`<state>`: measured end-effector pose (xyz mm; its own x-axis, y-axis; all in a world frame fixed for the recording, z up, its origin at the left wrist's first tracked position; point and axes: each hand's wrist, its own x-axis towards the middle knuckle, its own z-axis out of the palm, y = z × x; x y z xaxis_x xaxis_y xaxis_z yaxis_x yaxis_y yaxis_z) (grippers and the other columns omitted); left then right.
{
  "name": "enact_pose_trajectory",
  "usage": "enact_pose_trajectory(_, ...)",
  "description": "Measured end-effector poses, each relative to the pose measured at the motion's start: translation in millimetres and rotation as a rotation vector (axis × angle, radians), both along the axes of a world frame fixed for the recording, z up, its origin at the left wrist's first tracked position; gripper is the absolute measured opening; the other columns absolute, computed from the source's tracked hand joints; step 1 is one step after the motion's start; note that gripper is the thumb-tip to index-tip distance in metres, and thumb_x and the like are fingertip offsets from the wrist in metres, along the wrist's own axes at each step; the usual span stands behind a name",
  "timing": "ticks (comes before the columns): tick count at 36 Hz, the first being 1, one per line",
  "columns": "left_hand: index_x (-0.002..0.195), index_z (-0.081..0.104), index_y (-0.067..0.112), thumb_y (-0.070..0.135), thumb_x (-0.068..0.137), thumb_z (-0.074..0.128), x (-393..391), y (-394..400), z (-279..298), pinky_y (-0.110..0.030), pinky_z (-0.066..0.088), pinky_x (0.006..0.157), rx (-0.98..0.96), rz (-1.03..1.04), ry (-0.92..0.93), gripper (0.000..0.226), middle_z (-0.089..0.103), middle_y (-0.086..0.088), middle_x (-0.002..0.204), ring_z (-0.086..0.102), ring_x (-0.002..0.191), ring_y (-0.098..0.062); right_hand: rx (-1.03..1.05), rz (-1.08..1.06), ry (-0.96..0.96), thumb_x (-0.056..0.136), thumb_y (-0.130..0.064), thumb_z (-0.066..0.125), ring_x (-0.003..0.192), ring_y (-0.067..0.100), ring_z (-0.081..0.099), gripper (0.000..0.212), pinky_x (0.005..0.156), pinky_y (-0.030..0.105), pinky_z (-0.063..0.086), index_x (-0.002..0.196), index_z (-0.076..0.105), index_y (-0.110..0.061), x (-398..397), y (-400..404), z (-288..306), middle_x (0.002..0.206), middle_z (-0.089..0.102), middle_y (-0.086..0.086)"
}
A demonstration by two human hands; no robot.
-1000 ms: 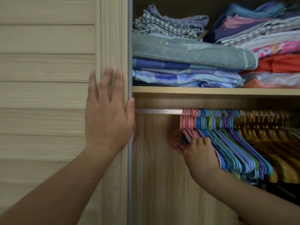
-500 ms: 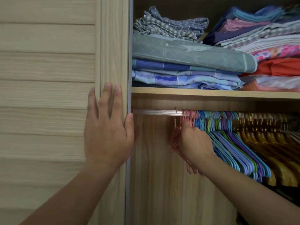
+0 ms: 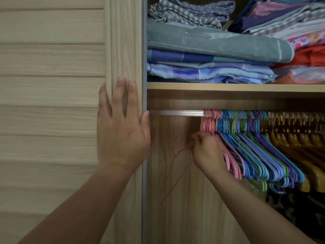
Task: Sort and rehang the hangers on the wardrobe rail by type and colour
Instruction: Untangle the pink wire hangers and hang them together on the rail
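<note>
A silver rail [image 3: 177, 113] runs under the shelf. On it hang pink hangers [image 3: 209, 123] at the left, then blue hangers [image 3: 249, 152], some green and purple hangers [image 3: 253, 126], and wooden hangers [image 3: 299, 138] at the right. My right hand [image 3: 206, 152] is closed around the shoulders of the pink hangers, just below their hooks. A blurred pink hanger arm [image 3: 177, 173] trails down to the left of that hand. My left hand [image 3: 121, 127] lies flat with fingers spread on the wardrobe door's edge [image 3: 128, 50].
Above the rail, a shelf [image 3: 228, 87] carries stacks of folded fabric [image 3: 211, 50]. The slatted door [image 3: 52, 85] fills the left half of the view. Bare rail and the wardrobe's back panel [image 3: 175, 208] lie left of the hangers. Dark patterned cloth [image 3: 299, 213] sits below right.
My right hand rose from the hangers' lower shoulders to near the hooks, then settled slightly lower, gripping the pink bunch. My left hand slid a little down the door edge.
</note>
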<state>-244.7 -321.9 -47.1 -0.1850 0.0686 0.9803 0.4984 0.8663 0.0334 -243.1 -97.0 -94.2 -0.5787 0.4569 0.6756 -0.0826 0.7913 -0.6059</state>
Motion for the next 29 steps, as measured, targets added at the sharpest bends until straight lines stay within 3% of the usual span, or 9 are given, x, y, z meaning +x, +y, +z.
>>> enact_pose_trajectory(4,0.161,0.021,0.002,0.020,0.104,0.045,10.8,9.8,0.5,-0.059,0.009,0.126,-0.068,0.023,0.052,0.064,0.018,-0.023,0.167,0.008,0.154,-0.049,-0.099,0.103,0.107,0.104,-0.025,0.042,0.064,0.016,0.070,0.026,0.064,0.044,0.060,0.090,0.064,-0.021,31.3,0.0,10.1,0.069,0.071,-0.001)
enact_pose_trajectory(8,0.157,0.030,-0.002,0.008,0.095,0.049,20.6,26.0,-33.8,-0.057,0.016,0.126,-0.580,0.019,0.183,0.065,0.020,-0.026,0.166,0.014,0.155,-0.044,-0.179,0.202,0.152,0.106,-0.023,0.045,0.056,0.017,0.068,0.023,0.056,0.037,0.056,0.089,0.059,-0.015,82.8,-1.3,26.6,0.070,0.072,0.005)
enact_pose_trajectory(11,0.148,0.049,0.002,0.024,0.096,0.044,23.7,38.2,-77.4,-0.048,0.022,0.126,-0.739,-0.173,-0.095,0.056,0.053,-0.019,0.149,0.042,0.145,-0.036,-0.251,0.293,0.185,0.107,-0.024,0.044,0.054,0.020,0.067,0.026,0.046,0.026,0.052,0.092,0.061,-0.010,113.1,4.4,35.9,0.071,0.071,0.009)
enact_pose_trajectory(14,0.150,0.044,0.021,0.050,0.104,0.025,34.6,55.5,-101.6,-0.032,0.014,0.125,-0.651,-0.440,-0.534,0.058,0.060,-0.002,0.136,0.049,0.133,-0.021,-0.301,0.386,0.210,0.108,-0.023,0.041,0.050,0.022,0.062,0.031,0.043,0.028,0.046,0.097,0.059,0.001,126.3,17.8,38.8,0.068,0.070,0.011)
enact_pose_trajectory(16,0.150,0.036,0.031,0.054,0.106,0.020,36.2,64.9,-107.2,-0.033,0.020,0.123,-0.578,-0.520,-0.697,0.052,0.059,0.004,0.134,0.047,0.132,-0.017,-0.306,0.392,0.220,0.108,-0.023,0.040,0.050,0.020,0.061,0.032,0.043,0.029,0.043,0.098,0.059,0.001,129.8,29.0,38.1,0.066,0.068,0.007)
enact_pose_trajectory(19,0.146,0.032,0.035,0.051,0.107,0.027,30.1,74.2,-116.1,-0.038,0.036,0.110,-0.431,-0.587,-0.719,0.042,0.058,0.001,0.130,0.048,0.127,-0.022,-0.363,0.410,0.276,0.109,-0.024,0.039,0.047,0.017,0.061,0.031,0.038,0.024,0.041,0.098,0.059,-0.004,135.0,49.2,39.1,0.066,0.068,0.006)
enact_pose_trajectory(22,0.138,0.045,0.030,0.046,0.103,0.038,28.0,80.9,-128.4,-0.041,0.036,0.110,-0.250,-0.523,-0.580,0.039,0.037,-0.004,0.144,0.034,0.134,-0.025,-0.462,0.460,0.374,0.109,-0.027,0.039,0.044,0.015,0.058,0.031,0.037,0.021,0.040,0.096,0.060,-0.007,142.5,66.5,46.8,0.066,0.067,0.006)
enact_pose_trajectory(24,0.132,0.052,0.026,0.036,0.101,0.053,36.5,82.6,-132.9,-0.036,0.035,0.101,-0.031,-0.504,-0.520,0.033,0.033,-0.007,0.144,0.038,0.129,-0.026,-0.524,0.490,0.430,0.109,-0.029,0.039,0.045,0.015,0.055,0.032,0.038,0.022,0.039,0.097,0.060,-0.008,147.4,73.7,51.7,0.066,0.066,0.006)
enact_pose_trajectory(29,0.151,0.025,0.042,0.046,0.102,0.038,60.4,86.1,-157.3,-0.033,0.043,0.092,0.139,-0.608,-0.703,0.051,0.029,0.002,0.154,0.059,0.117,-0.025,-0.553,0.477,0.479,0.109,-0.030,0.038,0.045,0.013,0.055,0.034,0.038,0.021,0.039,0.095,0.060,-0.009,141.9,76.3,42.3,0.065,0.066,0.005)
